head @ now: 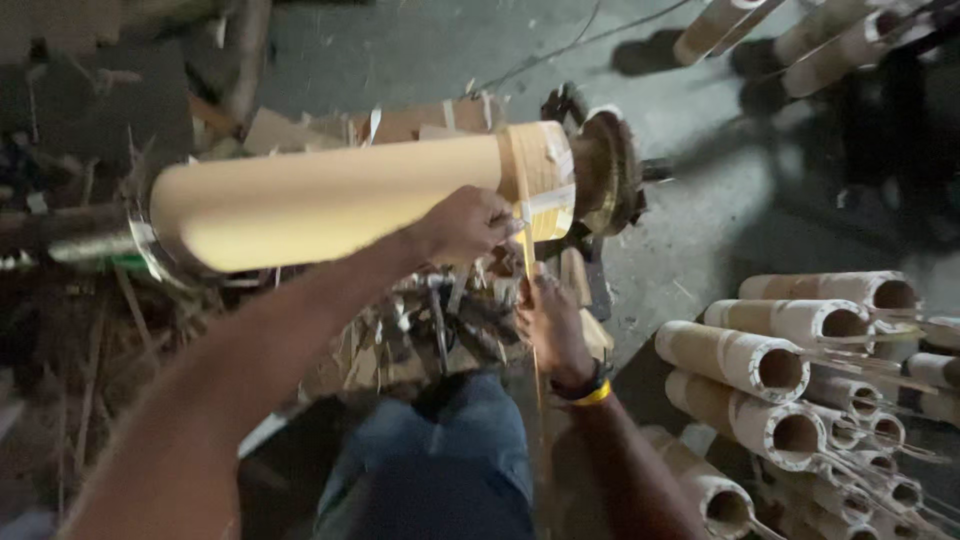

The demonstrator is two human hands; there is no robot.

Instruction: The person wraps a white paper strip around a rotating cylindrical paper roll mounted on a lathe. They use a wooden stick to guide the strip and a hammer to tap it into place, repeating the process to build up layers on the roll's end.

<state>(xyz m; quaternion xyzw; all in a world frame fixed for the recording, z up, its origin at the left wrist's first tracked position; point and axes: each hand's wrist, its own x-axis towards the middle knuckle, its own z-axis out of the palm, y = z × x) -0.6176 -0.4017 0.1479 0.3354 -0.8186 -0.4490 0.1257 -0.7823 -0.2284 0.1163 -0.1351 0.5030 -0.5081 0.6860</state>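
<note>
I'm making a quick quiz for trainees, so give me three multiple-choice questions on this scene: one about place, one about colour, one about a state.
1. Where is the pile of cardboard tubes?
A. lower right
B. upper left
C. on the person's lap

2. What colour is the wristband on the right hand?
A. red
B. yellow
C. white

3. How is the large tube lying?
A. upright on the floor
B. crushed flat
C. level, mounted on a machine

Answers: 1 A, stacked at the lower right. 2 B, yellow against the wrist. 3 C, level under the left hand, a metal disc at its end.
</note>
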